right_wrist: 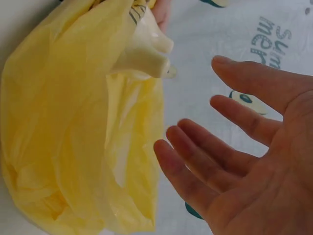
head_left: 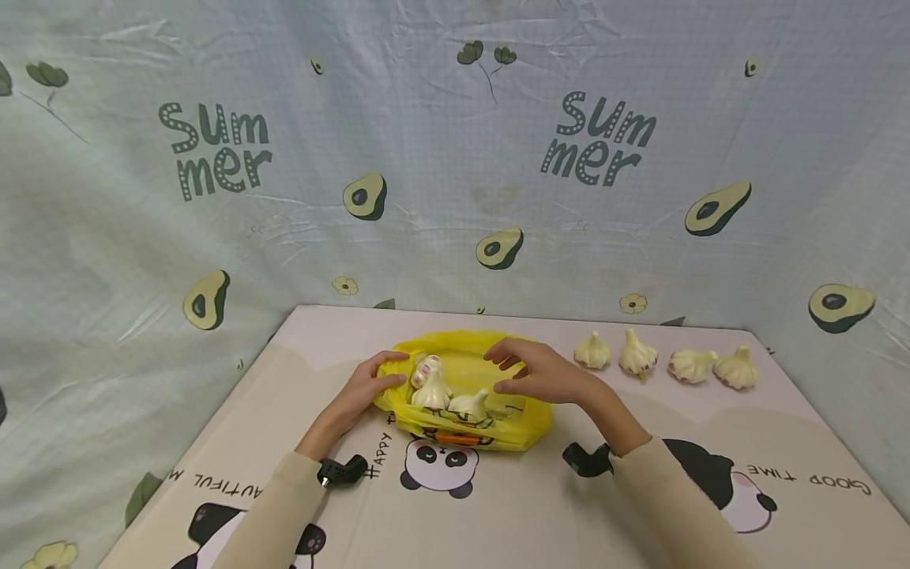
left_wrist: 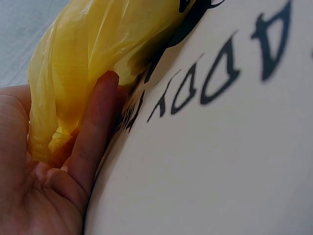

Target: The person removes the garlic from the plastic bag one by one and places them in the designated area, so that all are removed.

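Observation:
A yellow plastic bag [head_left: 512, 431] lies spread wide on the table, its mouth facing up. Inside it, toward the left, are garlic bulbs [head_left: 432, 393], at least three showing. My left hand [head_left: 370, 383] holds the bag's left edge, thumb over the rim and fingers along the outside. In the left wrist view the yellow film [left_wrist: 73, 63] passes between thumb and fingers. Above the bag's right side hovers my right hand [head_left: 543, 373], fingers spread and slightly bent, nothing in them. The right wrist view shows its bare palm [right_wrist: 274, 181] beside the bag's opening.
Several garlic bulbs [head_left: 637, 356] stand in a row at the table's back right. The panda-print tabletop [head_left: 498, 521] ends at a hanging cloth [head_left: 441, 158] with avocado prints behind and at the sides. Each wrist wears a small black device [head_left: 588, 460].

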Action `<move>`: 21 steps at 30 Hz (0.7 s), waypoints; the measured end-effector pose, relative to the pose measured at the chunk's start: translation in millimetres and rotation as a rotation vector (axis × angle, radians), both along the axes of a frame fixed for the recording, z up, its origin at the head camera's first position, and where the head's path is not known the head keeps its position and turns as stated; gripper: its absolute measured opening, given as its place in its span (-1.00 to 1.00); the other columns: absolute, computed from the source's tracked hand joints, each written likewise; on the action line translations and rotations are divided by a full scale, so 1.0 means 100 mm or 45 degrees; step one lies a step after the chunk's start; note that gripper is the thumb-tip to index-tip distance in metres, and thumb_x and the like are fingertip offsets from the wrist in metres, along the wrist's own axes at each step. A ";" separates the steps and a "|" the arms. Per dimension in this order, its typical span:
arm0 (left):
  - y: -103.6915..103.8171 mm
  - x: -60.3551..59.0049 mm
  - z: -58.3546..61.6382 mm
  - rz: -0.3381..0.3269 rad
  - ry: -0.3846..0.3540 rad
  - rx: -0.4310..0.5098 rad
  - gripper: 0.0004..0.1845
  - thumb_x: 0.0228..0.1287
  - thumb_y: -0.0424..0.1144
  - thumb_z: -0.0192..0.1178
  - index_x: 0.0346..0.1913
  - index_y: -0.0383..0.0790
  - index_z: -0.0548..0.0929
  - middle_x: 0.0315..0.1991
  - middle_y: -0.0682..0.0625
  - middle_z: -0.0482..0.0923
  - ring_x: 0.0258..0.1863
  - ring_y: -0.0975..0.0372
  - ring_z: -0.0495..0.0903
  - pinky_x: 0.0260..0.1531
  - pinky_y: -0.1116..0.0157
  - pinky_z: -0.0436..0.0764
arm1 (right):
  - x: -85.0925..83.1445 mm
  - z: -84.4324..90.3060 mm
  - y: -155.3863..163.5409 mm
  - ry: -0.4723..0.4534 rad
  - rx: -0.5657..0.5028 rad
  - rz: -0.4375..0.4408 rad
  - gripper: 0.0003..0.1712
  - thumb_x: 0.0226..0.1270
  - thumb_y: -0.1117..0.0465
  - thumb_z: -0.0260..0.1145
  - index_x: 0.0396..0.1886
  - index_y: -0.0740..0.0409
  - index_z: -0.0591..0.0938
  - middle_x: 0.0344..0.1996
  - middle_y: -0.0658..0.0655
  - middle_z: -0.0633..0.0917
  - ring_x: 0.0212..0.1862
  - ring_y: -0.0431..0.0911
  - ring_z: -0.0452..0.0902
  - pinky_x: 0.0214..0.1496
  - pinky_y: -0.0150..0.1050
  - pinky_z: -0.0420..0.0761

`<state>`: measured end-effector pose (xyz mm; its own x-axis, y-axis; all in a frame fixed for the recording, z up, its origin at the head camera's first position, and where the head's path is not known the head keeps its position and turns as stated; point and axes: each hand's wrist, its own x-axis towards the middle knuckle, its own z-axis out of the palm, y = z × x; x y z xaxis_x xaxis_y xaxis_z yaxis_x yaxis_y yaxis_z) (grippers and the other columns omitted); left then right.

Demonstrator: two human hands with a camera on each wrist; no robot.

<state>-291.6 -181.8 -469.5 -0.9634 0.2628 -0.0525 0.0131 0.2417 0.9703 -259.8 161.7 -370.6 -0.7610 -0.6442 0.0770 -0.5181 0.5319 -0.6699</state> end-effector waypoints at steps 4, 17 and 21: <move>0.00 -0.01 0.00 -0.002 0.002 0.008 -0.48 0.46 -0.20 0.21 0.43 -0.15 0.46 0.60 -0.15 0.17 0.34 0.02 0.42 0.10 0.45 0.57 | -0.04 0.05 -0.06 -0.073 0.123 0.059 -0.51 0.42 0.15 0.39 0.27 0.17 0.56 0.20 0.26 0.65 0.25 0.23 0.58 0.23 0.03 0.66; -0.01 -0.01 0.00 -0.003 0.002 0.000 -0.47 0.45 -0.20 0.20 0.43 -0.15 0.45 0.61 -0.14 0.16 0.38 0.01 0.39 0.17 0.41 0.55 | -0.19 0.08 -0.30 -0.109 0.440 0.152 -0.70 0.38 0.19 0.42 0.05 0.14 0.68 -0.01 0.05 0.74 0.04 -0.07 0.67 0.14 -0.17 0.66; -0.02 -0.02 0.00 0.006 -0.003 0.005 -0.48 0.45 -0.20 0.22 0.42 -0.13 0.47 0.61 -0.13 0.17 0.41 0.00 0.37 0.17 0.41 0.54 | -0.22 0.06 -0.35 -0.114 0.464 0.158 -0.85 0.37 0.20 0.43 -0.10 0.07 0.71 -0.12 0.00 0.75 -0.03 -0.12 0.66 0.10 -0.20 0.66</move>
